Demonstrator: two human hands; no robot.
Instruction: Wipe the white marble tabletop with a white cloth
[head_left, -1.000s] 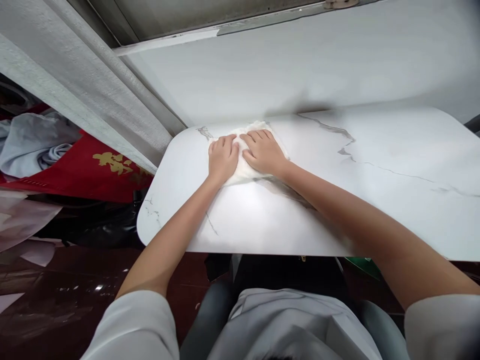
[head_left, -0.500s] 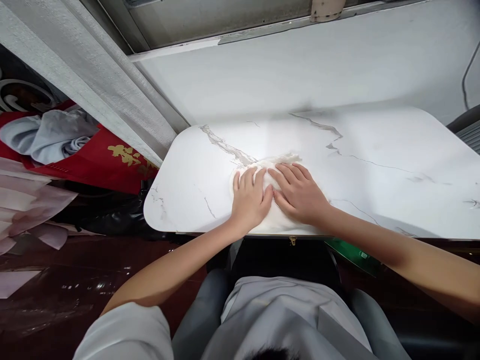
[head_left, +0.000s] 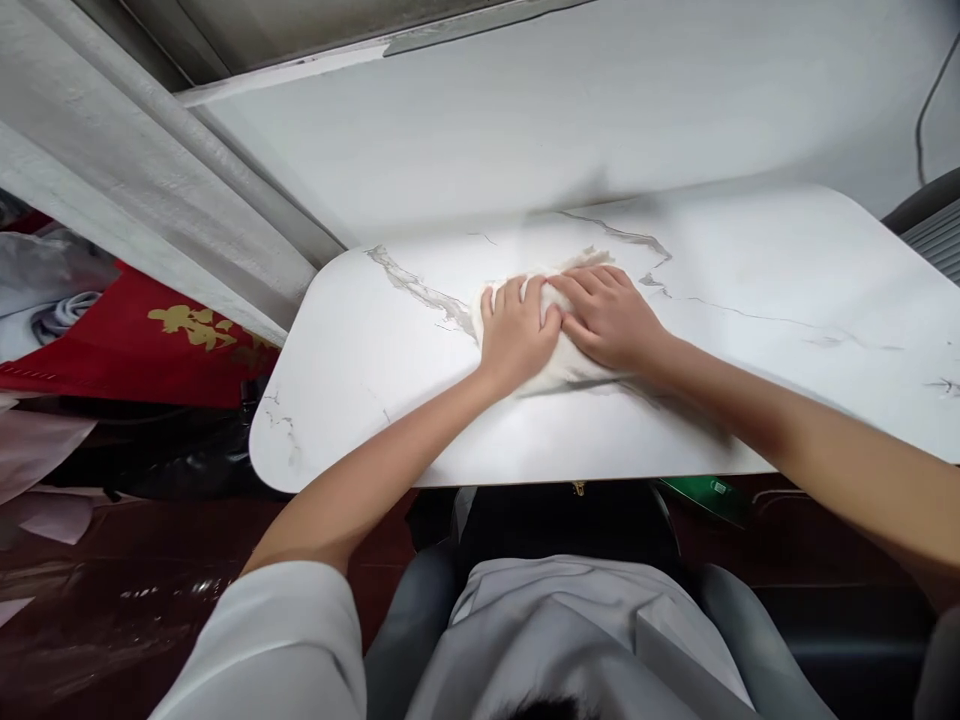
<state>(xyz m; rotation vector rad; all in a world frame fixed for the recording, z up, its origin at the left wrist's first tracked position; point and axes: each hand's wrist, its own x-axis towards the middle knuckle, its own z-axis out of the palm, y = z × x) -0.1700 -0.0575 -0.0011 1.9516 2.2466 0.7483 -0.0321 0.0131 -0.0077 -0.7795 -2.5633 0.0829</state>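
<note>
A bunched white cloth (head_left: 562, 371) lies on the white marble-patterned tabletop (head_left: 352, 360), around the middle. My left hand (head_left: 519, 328) presses on its left side, fingers curved over the fabric. On the cloth's right part rests my right hand (head_left: 613, 312), its fingers bent and pointing away from me. The two thumbs nearly meet over the middle of the cloth. Both palms hide much of the fabric; a frayed-looking end sticks out past my right fingertips.
A pale wall panel (head_left: 480, 130) runs along the table's far edge, and a grey-white post (head_left: 172, 190) stands at its left corner. Left of the table is a red bag (head_left: 150, 340) with gold print. A dark cable (head_left: 924, 120) hangs at the right.
Both hands have moved away from me across the tabletop, taking the cloth along. It has come off the near edge and looks more bunched. The camera view has shifted somewhat too.
</note>
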